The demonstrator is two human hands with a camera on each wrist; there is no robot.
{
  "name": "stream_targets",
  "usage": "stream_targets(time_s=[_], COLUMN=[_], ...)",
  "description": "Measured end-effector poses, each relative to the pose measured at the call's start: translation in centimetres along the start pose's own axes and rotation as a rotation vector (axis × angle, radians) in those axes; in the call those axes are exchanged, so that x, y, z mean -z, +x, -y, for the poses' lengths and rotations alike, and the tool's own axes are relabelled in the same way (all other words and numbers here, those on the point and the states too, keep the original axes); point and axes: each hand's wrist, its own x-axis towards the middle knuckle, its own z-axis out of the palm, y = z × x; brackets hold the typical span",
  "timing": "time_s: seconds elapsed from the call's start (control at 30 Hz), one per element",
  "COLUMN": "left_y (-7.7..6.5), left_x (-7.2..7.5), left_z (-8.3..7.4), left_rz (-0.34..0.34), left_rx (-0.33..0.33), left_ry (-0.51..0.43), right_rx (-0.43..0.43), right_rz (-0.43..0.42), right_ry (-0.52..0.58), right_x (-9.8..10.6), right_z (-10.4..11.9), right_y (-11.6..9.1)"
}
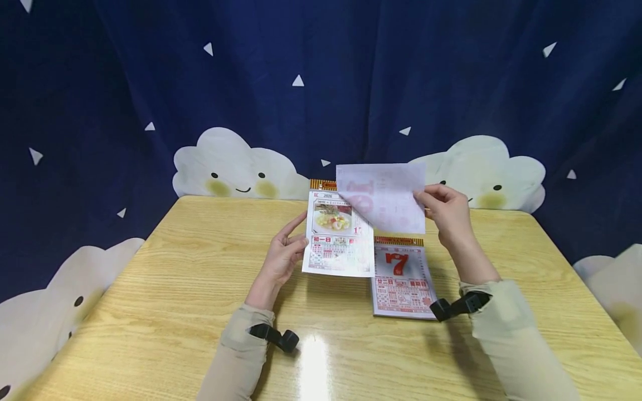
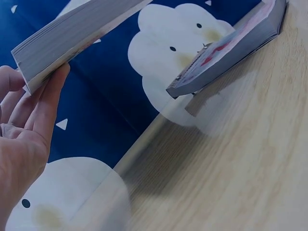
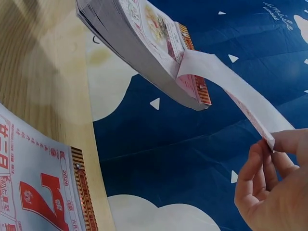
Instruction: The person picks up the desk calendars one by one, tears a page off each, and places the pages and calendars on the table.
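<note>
A thick tear-off calendar (image 1: 337,253), with a food picture on its top page, is held up above the table by my left hand (image 1: 281,259). The thumb lies on its front edge and the fingers pass behind, as the left wrist view shows. Between thumb and fingertips my right hand (image 1: 448,211) pinches a loose-hanging corner of a thin calendar page (image 1: 393,195). That page is folded back to the right, its pale reverse side up, and is still joined near the orange-striped top binding (image 3: 201,89). A second calendar (image 1: 403,278) with a big red 7 lies below on the table.
The light wooden table (image 1: 175,312) stands against a dark blue curtain (image 1: 321,67) with white triangles and smiling clouds. Both wrists wear a black camera band (image 1: 273,336) over beige sleeves. A bright light reflection (image 1: 314,367) shows on the near tabletop.
</note>
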Motion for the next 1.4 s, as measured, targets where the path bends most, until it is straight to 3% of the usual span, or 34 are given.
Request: stream_targets(time_s=[0.27, 0.6, 0.9, 1.13, 1.4], left_y=[-0.1, -0.1, -0.1, -0.7, -1.7], left_x=[0.0, 0.9, 1.1, 2.6, 4.2], left_z=[-0.2, -0.5, -0.8, -1.7, -2.6], left_rz=[-0.006, -0.039, -0.033, -0.110, -0.132], left_rx=[0.000, -0.031, -0.024, -0.031, -0.017], left_ry=[-0.010, -0.079, -0.064, -0.065, -0.006], right_rx=[0.015, -0.016, -0.020, -0.042, -0.021], right_rz=[-0.002, -0.067, -0.127, -0.248, -0.233], right_ry=[-0.078, 0.135, 0.138, 0.218, 0.192], right_x=[0.3, 2.1, 3.2, 4.0, 3.5], right_z=[0.4, 0.6, 0.6, 0.7, 0.6], right_y=[0.1, 0.7, 0.9, 1.0, 0.7])
